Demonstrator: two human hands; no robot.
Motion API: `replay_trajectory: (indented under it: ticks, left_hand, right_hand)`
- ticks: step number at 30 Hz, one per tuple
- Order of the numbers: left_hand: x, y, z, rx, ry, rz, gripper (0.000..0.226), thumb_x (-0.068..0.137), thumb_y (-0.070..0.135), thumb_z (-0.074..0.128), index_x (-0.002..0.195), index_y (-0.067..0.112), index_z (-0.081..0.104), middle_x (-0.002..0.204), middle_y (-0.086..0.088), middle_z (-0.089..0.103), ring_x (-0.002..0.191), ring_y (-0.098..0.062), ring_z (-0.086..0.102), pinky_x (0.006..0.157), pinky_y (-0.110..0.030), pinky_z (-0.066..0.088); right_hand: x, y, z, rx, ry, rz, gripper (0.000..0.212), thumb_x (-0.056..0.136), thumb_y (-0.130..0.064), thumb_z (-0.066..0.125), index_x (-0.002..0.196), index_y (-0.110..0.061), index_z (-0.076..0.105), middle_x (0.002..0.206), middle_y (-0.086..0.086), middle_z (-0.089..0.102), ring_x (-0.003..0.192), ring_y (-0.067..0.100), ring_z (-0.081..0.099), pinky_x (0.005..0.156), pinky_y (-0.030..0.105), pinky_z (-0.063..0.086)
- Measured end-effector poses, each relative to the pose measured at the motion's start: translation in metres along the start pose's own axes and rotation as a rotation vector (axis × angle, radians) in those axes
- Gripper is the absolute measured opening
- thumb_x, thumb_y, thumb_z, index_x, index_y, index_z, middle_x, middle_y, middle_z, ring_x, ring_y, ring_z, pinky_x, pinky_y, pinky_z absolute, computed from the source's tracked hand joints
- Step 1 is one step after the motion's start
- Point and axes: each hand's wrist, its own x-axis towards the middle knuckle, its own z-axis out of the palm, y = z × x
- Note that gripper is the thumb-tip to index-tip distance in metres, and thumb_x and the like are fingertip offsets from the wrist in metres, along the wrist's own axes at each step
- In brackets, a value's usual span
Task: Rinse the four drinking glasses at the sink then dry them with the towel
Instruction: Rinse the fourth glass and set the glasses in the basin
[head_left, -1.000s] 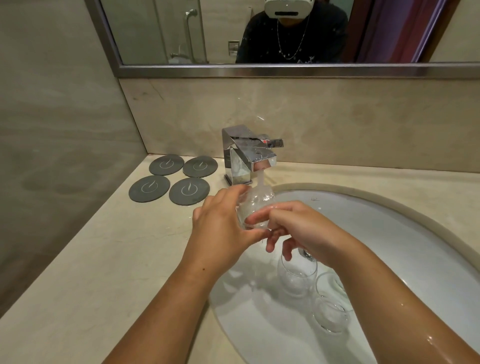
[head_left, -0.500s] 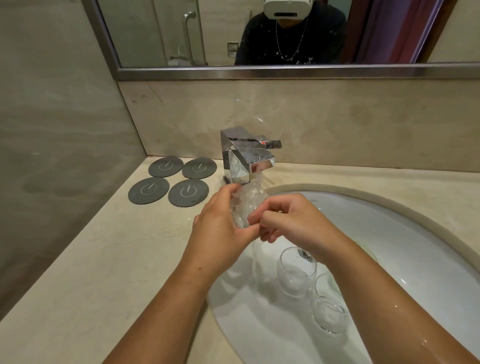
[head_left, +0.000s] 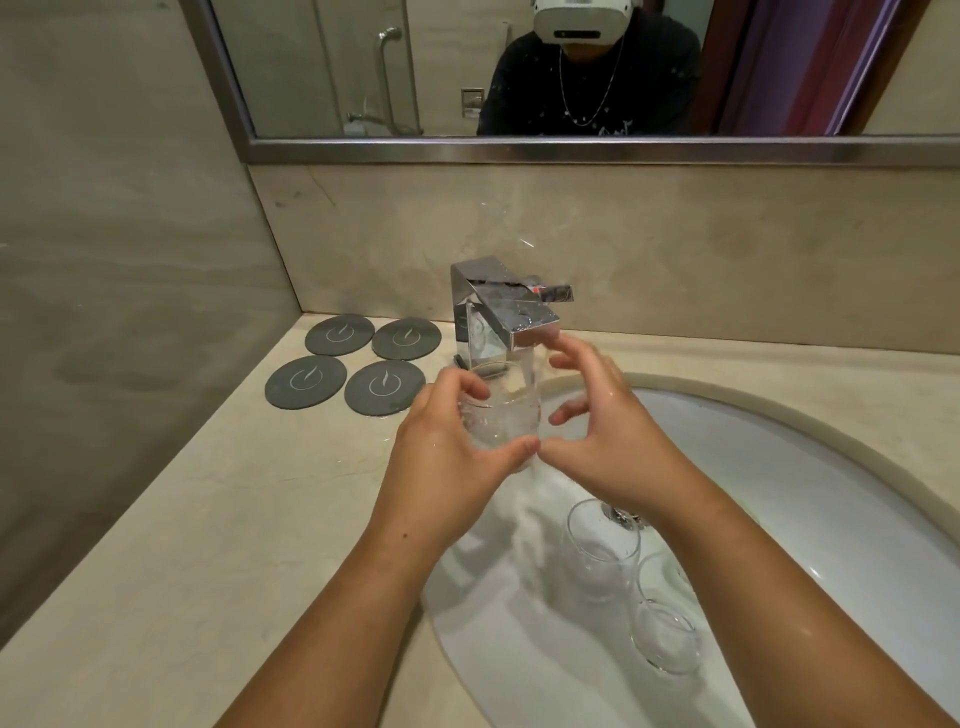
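My left hand (head_left: 447, 457) grips a clear stemless glass (head_left: 501, 415) upright under the chrome faucet (head_left: 511, 317). Water runs into the glass and spills over. My right hand (head_left: 602, 441) hovers just right of the glass with fingers spread, its thumb tip near my left thumb. Two more clear glasses lie in the white sink (head_left: 779, 467): one (head_left: 602, 551) near the drain and another (head_left: 667, 634) closer to me, partly behind my right forearm. No towel is in view.
Four round grey coasters (head_left: 358, 364) lie on the beige counter (head_left: 208, 519) left of the faucet. A wall stands at the left, and a mirror (head_left: 519, 67) above the backsplash reflects a person wearing a headset.
The glass has turned upright under the stream and now fills with water. My right hand has let go of it and opened its fingers beside it.
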Motion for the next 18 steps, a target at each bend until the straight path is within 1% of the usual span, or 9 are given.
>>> replay_trajectory:
  ticks: [2, 5, 8, 9, 11, 13, 15, 17, 18]
  left_hand:
    - [0.001, 0.002, 0.001, -0.011, 0.017, -0.038, 0.054, 0.068, 0.05, 0.092, 0.097, 0.035, 0.049, 0.105, 0.011, 0.064, 0.09, -0.011, 0.065, 0.074, -0.028, 0.051]
    - [0.0, 0.005, 0.004, -0.02, -0.012, -0.06, 0.055, 0.067, 0.052, 0.091, 0.093, 0.032, 0.047, 0.099, 0.009, 0.068, 0.088, -0.012, 0.067, 0.075, -0.03, 0.055]
    - [-0.003, 0.003, 0.008, 0.023, -0.089, -0.014, 0.053, 0.07, 0.055, 0.088, 0.101, 0.029, 0.053, 0.111, 0.013, 0.061, 0.102, -0.009, 0.06, 0.083, -0.013, 0.046]
    - [-0.003, 0.001, 0.008, 0.064, -0.087, 0.024, 0.054, 0.071, 0.055, 0.087, 0.106, 0.029, 0.056, 0.118, 0.014, 0.055, 0.108, -0.007, 0.053, 0.087, -0.009, 0.04]
    - [-0.001, -0.001, 0.004, 0.148, -0.049, 0.137, 0.054, 0.072, 0.052, 0.087, 0.113, 0.028, 0.062, 0.125, 0.015, 0.048, 0.114, -0.006, 0.042, 0.092, -0.007, 0.031]
    - [0.002, -0.002, 0.002, 0.17, -0.052, 0.25, 0.041, 0.077, 0.043, 0.087, 0.11, 0.026, 0.069, 0.119, 0.015, 0.054, 0.111, -0.007, 0.048, 0.095, -0.017, 0.038]
    - [0.0, -0.002, 0.002, 0.171, -0.139, 0.3, 0.031, 0.085, 0.044, 0.08, 0.109, 0.027, 0.071, 0.115, 0.017, 0.06, 0.113, -0.009, 0.055, 0.098, -0.028, 0.046]
    - [-0.003, -0.002, 0.004, 0.206, -0.242, 0.278, 0.042, 0.088, 0.055, 0.068, 0.121, 0.03, 0.069, 0.127, 0.018, 0.061, 0.125, -0.008, 0.052, 0.104, -0.032, 0.045]
    - [-0.004, -0.003, 0.006, 0.225, -0.282, 0.255, 0.049, 0.089, 0.059, 0.062, 0.128, 0.03, 0.066, 0.133, 0.018, 0.06, 0.129, -0.008, 0.049, 0.106, -0.033, 0.045]
  right_hand:
    - [-0.002, 0.009, 0.006, -0.038, -0.122, 0.04, 0.105, 0.076, -0.023, 0.08, 0.157, -0.056, 0.023, 0.15, -0.019, 0.043, 0.12, 0.007, 0.061, 0.093, 0.027, 0.055]
    - [-0.004, 0.019, 0.02, 0.056, -0.088, 0.036, 0.096, 0.07, -0.034, 0.088, 0.151, -0.052, 0.039, 0.139, -0.02, 0.064, 0.119, 0.004, 0.067, 0.102, 0.034, 0.056]
    - [-0.001, 0.026, 0.025, 0.133, -0.011, 0.059, 0.082, 0.071, -0.025, 0.09, 0.142, -0.042, 0.051, 0.124, -0.015, 0.074, 0.108, 0.004, 0.072, 0.1, 0.042, 0.059]
    - [-0.001, 0.028, 0.026, 0.122, -0.01, 0.06, 0.081, 0.073, -0.024, 0.09, 0.142, -0.04, 0.051, 0.125, -0.016, 0.072, 0.108, 0.001, 0.071, 0.1, 0.039, 0.058]
    - [-0.002, 0.031, 0.026, 0.086, -0.013, 0.06, 0.076, 0.076, -0.028, 0.091, 0.14, -0.038, 0.051, 0.127, -0.026, 0.065, 0.108, -0.013, 0.064, 0.097, 0.02, 0.054]
    - [-0.004, 0.03, 0.025, 0.072, -0.015, 0.06, 0.069, 0.079, -0.031, 0.091, 0.134, -0.042, 0.051, 0.121, -0.033, 0.061, 0.105, -0.022, 0.059, 0.086, 0.005, 0.046]
    - [-0.004, 0.033, 0.025, 0.083, -0.012, 0.046, 0.067, 0.081, -0.021, 0.088, 0.13, -0.048, 0.052, 0.121, -0.031, 0.065, 0.106, -0.018, 0.062, 0.083, 0.006, 0.045]
    - [-0.004, 0.034, 0.026, 0.081, -0.027, 0.023, 0.068, 0.083, -0.01, 0.084, 0.132, -0.045, 0.051, 0.13, -0.03, 0.062, 0.115, -0.019, 0.059, 0.091, 0.007, 0.045]
    - [-0.004, 0.035, 0.026, 0.071, -0.037, 0.011, 0.068, 0.084, -0.012, 0.083, 0.139, -0.038, 0.052, 0.138, -0.023, 0.061, 0.124, -0.014, 0.057, 0.098, 0.012, 0.046]
